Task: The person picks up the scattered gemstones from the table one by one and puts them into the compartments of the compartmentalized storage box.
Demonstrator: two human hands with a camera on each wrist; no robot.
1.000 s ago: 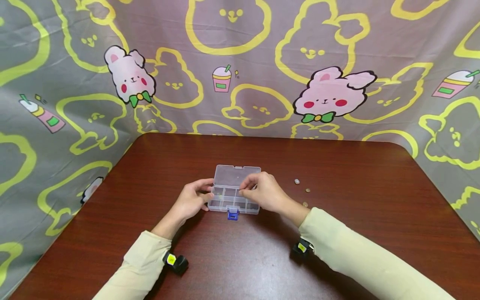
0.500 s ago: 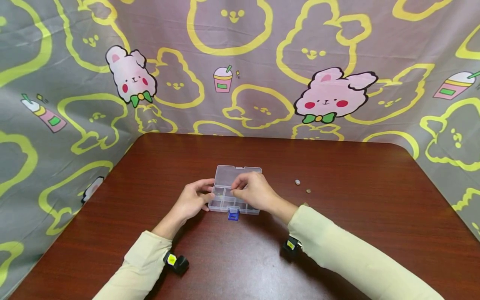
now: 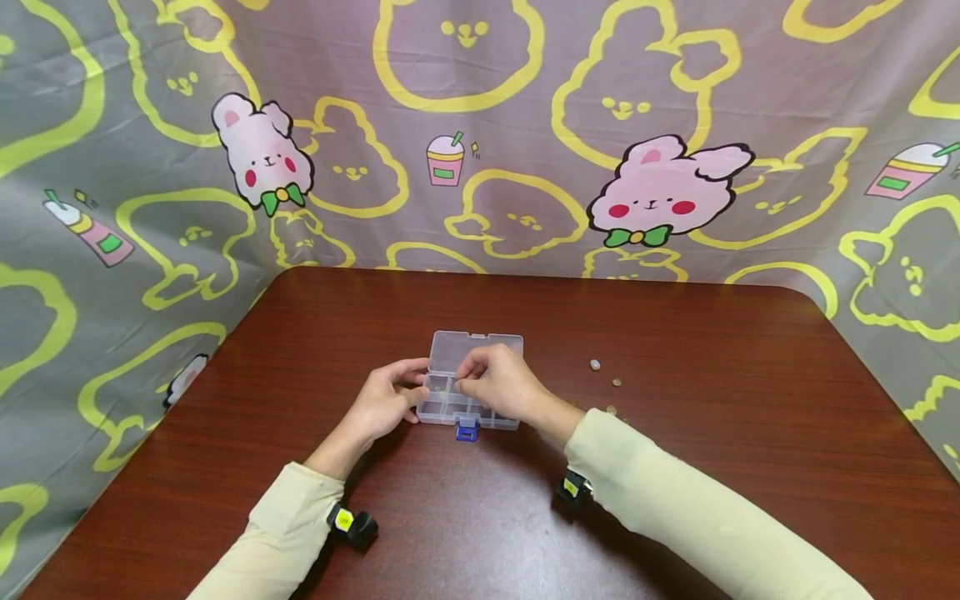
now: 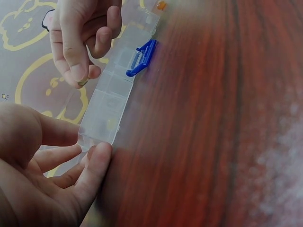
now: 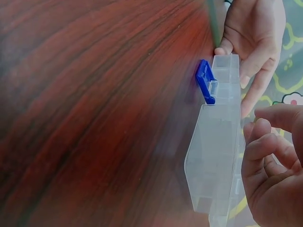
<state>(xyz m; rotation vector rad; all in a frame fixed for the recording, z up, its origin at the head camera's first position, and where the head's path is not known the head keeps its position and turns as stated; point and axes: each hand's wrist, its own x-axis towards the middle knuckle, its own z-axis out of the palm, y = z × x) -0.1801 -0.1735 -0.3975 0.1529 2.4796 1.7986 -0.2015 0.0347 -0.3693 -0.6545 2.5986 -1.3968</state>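
While the left hand [image 3: 382,402] grips one end of the open plastic box [image 3: 491,423] on the tabletop [image 3: 480,517], the right hand [image 3: 504,382] pinches a small yellowish piece [image 4: 83,82] between fingers [image 4: 77,70] above it; a low release should limit bouncing.

Right hand [image 3: 498,383]: shifted left across clear box [image 3: 438,419], fingertips closer to left-end compartments | right sleeve [image 3: 675,492], wrist camera [image 3: 572,487]: also farther left | small tan piece [image 3: 611,411] near sleeve: more exposed than half a second ago
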